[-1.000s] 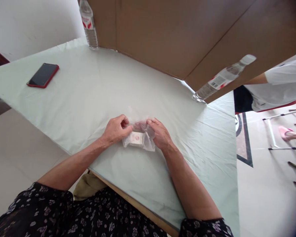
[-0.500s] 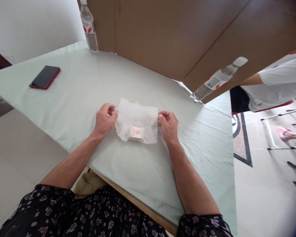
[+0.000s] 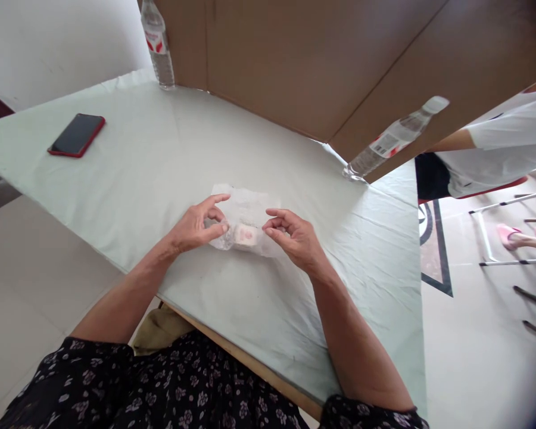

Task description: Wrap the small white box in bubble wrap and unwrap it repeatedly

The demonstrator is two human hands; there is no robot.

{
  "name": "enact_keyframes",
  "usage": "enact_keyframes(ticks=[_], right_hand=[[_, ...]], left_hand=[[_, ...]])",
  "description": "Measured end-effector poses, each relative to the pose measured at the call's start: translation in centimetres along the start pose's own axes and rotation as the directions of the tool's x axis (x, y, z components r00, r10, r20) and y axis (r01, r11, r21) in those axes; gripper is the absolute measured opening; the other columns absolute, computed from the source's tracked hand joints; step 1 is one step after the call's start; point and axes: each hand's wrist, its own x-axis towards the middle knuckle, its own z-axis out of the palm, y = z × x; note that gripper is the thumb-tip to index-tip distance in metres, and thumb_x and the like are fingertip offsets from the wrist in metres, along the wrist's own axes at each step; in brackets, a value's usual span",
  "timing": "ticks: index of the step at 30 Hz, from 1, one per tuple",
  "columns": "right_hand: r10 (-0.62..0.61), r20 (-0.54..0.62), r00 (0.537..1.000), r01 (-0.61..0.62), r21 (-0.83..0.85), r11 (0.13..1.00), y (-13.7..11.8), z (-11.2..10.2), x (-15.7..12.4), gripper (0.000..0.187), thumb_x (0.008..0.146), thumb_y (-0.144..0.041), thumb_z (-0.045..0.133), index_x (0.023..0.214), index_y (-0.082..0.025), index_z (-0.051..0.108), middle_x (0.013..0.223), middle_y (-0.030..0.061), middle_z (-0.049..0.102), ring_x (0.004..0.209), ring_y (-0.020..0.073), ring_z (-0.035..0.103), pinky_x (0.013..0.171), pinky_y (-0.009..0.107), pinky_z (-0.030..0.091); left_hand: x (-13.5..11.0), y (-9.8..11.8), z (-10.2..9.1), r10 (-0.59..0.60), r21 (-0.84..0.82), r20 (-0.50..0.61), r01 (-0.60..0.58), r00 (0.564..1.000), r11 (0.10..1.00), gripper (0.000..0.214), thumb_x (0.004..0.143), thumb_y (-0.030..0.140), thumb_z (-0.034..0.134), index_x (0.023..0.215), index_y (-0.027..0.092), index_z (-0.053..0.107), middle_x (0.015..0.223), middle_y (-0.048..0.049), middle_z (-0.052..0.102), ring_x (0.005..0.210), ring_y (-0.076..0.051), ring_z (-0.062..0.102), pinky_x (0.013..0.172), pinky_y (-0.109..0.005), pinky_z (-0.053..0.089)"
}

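Observation:
A sheet of bubble wrap [image 3: 245,201] lies spread on the table, with a small pale box with a reddish mark [image 3: 245,236] on its near part. At the left side of the wrap is my left hand [image 3: 199,226], its index finger and thumb apart; the thumb tip is close to the box. My right hand [image 3: 297,238] is over the wrap's right side, index finger stretched out. Its thumb and other fingertips come near each other beside the box, and I see nothing held between them. Part of the wrap is covered by both hands.
A dark phone in a red case [image 3: 77,136] lies at the left on the pale tablecloth [image 3: 129,155]. Behind stands a large cardboard panel [image 3: 268,65], with a water bottle [image 3: 158,47] and another bottle [image 3: 395,140] against it. A person in a white top [image 3: 509,143] is beyond.
Both hands have moved inward from the wrap's side edges toward the box, and their fingers have spread. The wrap's sides now sit closer around the box.

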Motion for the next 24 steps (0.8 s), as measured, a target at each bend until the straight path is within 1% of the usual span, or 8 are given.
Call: enact_keyframes(ticks=[2,4,7,10,13,17,20,24], right_hand=[[-0.052,0.117,0.992,0.047,0.044,0.998,-0.1,-0.3,-1.0,0.034,0.089,-0.037,0.065,0.12,-0.021,0.067,0.089,0.0028,0.075,0.085,0.0182,0.068,0.084,0.035,0.051],[-0.04,0.356,0.933,0.022,0.056,0.998,-0.3,-0.6,-2.3,0.033,0.09,-0.039,0.066,0.118,-0.022,0.069,0.089,0.0023,0.076,0.084,0.0179,0.07,0.081,0.033,0.053],[0.021,0.578,0.816,-0.027,0.003,1.0,-0.4,-0.7,-4.2,0.03,0.09,-0.038,0.067,0.115,-0.022,0.071,0.093,0.003,0.079,0.083,0.0183,0.072,0.076,0.031,0.054],[0.04,0.445,0.895,-0.01,-0.07,0.997,-0.3,-0.5,-4.9,0.023,0.092,-0.034,0.063,0.109,-0.022,0.073,0.093,0.0034,0.079,0.081,0.0182,0.07,0.074,0.031,0.054],[-0.008,0.173,0.985,0.039,-0.175,0.984,-0.1,0.2,-4.0,0.024,0.091,-0.035,0.063,0.111,-0.024,0.072,0.101,0.0054,0.077,0.086,0.0208,0.069,0.077,0.035,0.054],[-0.163,0.076,0.984,0.179,-0.322,0.93,0.5,2.5,-1.7,0.054,0.083,-0.037,0.072,0.134,-0.025,0.061,0.139,0.0116,0.064,0.123,0.032,0.06,0.103,0.049,0.049],[-0.176,0.104,0.979,0.202,-0.358,0.912,1.0,3.3,-0.9,0.047,0.085,-0.034,0.069,0.131,-0.027,0.062,0.134,0.0099,0.068,0.124,0.032,0.061,0.106,0.052,0.046],[-0.14,-0.165,0.976,0.072,-0.362,0.93,2.4,0.0,-1.8,0.044,0.086,-0.04,0.068,0.127,-0.025,0.064,0.13,0.0111,0.069,0.117,0.0301,0.064,0.101,0.05,0.049]], left_hand=[[-0.2,0.2,-0.9,0.007,-0.21,0.117,0.018,0.993,0.978,0.065,0.089,0.043,0.061,0.147,0.016,0.048,0.081,-0.0073,0.076,0.092,-0.026,0.073,0.086,-0.038,0.054],[-0.4,0.3,-1.5,0.023,-0.315,0.303,0.077,0.953,0.946,0.058,0.094,0.049,0.054,0.143,0.016,0.054,0.071,-0.0061,0.074,0.08,-0.025,0.074,0.082,-0.038,0.055],[-0.4,0.4,-1.5,-0.075,-0.159,0.456,0.164,0.887,0.974,0.047,0.092,0.049,0.058,0.127,0.019,0.067,0.061,-0.0015,0.068,0.061,-0.019,0.067,0.064,-0.03,0.051],[-0.1,0.1,-0.6,-0.094,0.045,0.272,0.085,0.958,0.995,0.036,0.084,0.04,0.066,0.111,0.019,0.072,0.059,0.0024,0.059,0.054,-0.013,0.054,0.055,-0.026,0.042],[0.3,-0.6,0.2,0.056,0.2,0.057,-0.066,0.997,0.978,0.029,0.079,0.031,0.062,0.103,0.018,0.072,0.078,-0.002,0.065,0.069,-0.015,0.058,0.065,-0.029,0.046],[0.5,-1.4,0.6,0.217,0.336,0.049,-0.221,0.975,0.916,0.033,0.076,0.023,0.056,0.105,0.019,0.071,0.103,-0.008,0.069,0.099,-0.023,0.062,0.089,-0.038,0.051],[0.6,-1.8,0.7,0.207,0.393,0.084,-0.223,0.975,0.892,0.035,0.074,0.02,0.055,0.106,0.02,0.07,0.105,-0.008,0.07,0.102,-0.024,0.062,0.094,-0.041,0.051],[0.5,-1.9,0.9,0.195,0.426,0.039,-0.193,0.98,0.884,0.033,0.075,0.02,0.054,0.104,0.02,0.07,0.105,-0.0085,0.071,0.105,-0.025,0.062,0.094,-0.04,0.051]])
